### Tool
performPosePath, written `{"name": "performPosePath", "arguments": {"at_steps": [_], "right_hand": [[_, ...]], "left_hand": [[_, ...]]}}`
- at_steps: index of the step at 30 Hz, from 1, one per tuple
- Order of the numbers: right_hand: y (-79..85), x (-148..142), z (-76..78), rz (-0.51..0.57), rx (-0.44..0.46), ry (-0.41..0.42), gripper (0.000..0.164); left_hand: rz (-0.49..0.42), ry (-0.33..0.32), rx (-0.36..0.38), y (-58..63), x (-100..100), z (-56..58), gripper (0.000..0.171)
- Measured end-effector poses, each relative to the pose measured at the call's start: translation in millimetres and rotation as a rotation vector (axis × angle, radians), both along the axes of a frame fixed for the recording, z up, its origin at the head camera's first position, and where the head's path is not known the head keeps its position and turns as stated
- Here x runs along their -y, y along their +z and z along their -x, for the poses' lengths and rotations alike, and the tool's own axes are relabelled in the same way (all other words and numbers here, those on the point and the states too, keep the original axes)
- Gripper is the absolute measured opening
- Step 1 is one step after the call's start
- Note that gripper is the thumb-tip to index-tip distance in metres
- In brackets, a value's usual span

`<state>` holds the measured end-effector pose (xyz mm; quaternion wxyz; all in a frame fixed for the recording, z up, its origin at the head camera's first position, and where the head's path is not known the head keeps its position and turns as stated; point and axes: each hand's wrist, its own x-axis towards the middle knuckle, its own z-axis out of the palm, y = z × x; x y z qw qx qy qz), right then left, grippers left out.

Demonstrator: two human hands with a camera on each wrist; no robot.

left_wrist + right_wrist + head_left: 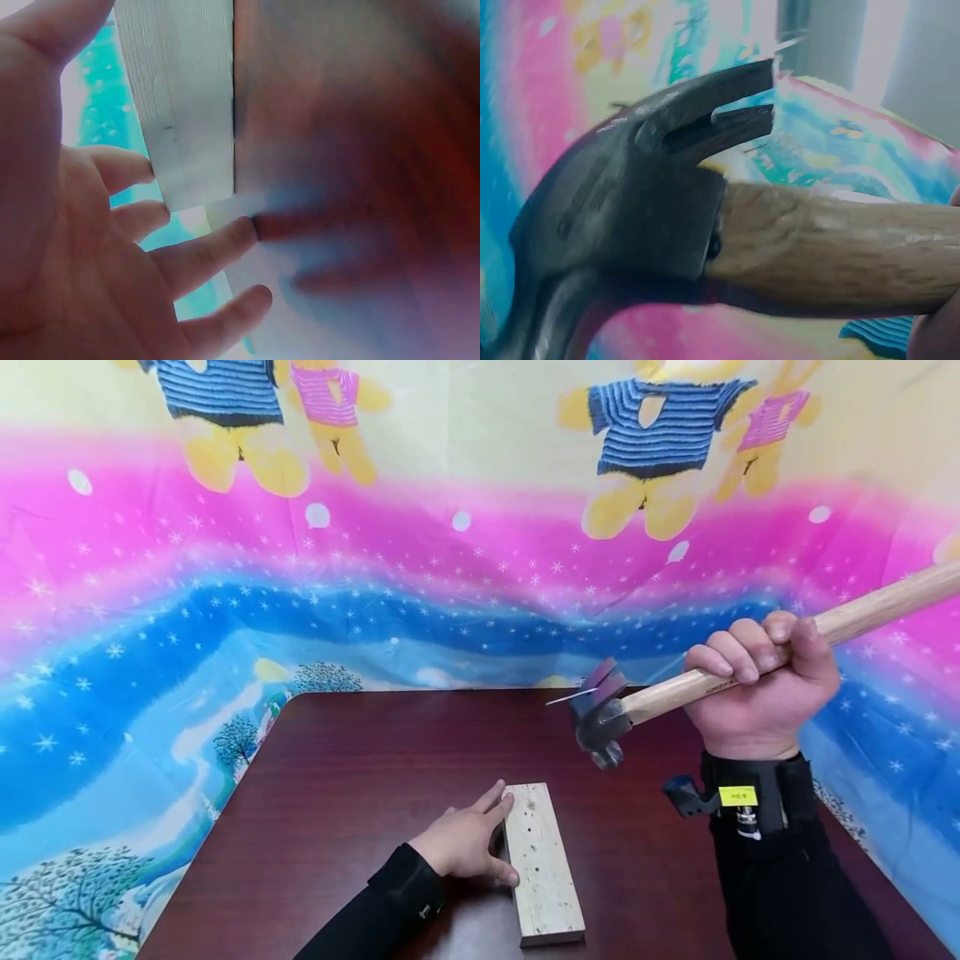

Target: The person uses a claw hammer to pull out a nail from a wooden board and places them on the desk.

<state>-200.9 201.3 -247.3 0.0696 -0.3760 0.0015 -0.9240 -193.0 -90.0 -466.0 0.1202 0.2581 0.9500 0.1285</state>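
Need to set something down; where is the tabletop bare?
Bare: the dark red-brown tabletop between its left edge and the left hand, and between the pale rectangular wooden block and the black right sleeve. Crowded: the block's left side, at that hand, and around the wooden-handled claw hammer.

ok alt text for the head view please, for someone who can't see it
A person's right hand holds up a claw hammer by its wooden handle, with what looks like a nail at the claw. The left hand touches the side of a pale wooden block lying on a dark table; a bright patterned cloth hangs behind.
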Motion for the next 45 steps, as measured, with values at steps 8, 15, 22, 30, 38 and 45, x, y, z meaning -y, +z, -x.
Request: {"name": "performPosePath", "arguments": {"at_steps": [8, 15, 22, 30, 38, 45], "right_hand": [[-6.0, 9.8, -6.0, -0.02, -0.016, 0.022, 0.03], [-9.8, 23.9, -8.0, -0.135, -0.148, -0.035, 0.028], [-15.2, 29.0, -8.2, -0.2, -0.202, -0.055, 0.028], [-20.1, 30.3, -7.7, -0.238, -0.212, -0.104, 0.024], [-25.0, 30.7, -6.0, -0.27, -0.229, -0.105, 0.023], [-30.8, 31.8, -8.2, -0.308, -0.238, -0.141, 0.022]], "left_hand": [[-0.387, -0.008, -0.184, 42.9, 3.5, -7.7, 0.086], [-0.882, -0.088, -0.551, 123.6, -0.7, -21.6, 0.043], [-0.702, -0.106, -0.795, 137.9, -14.5, -30.1, 0.017], [-0.725, -0.094, -0.88, 137.4, -15.2, -35.9, 0.021], [-0.653, -0.121, -0.941, 135.4, -15.3, -35.4, 0.018], [-0.659, -0.124, -0.985, 131.6, -18.4, -33.4, 0.014]]}}
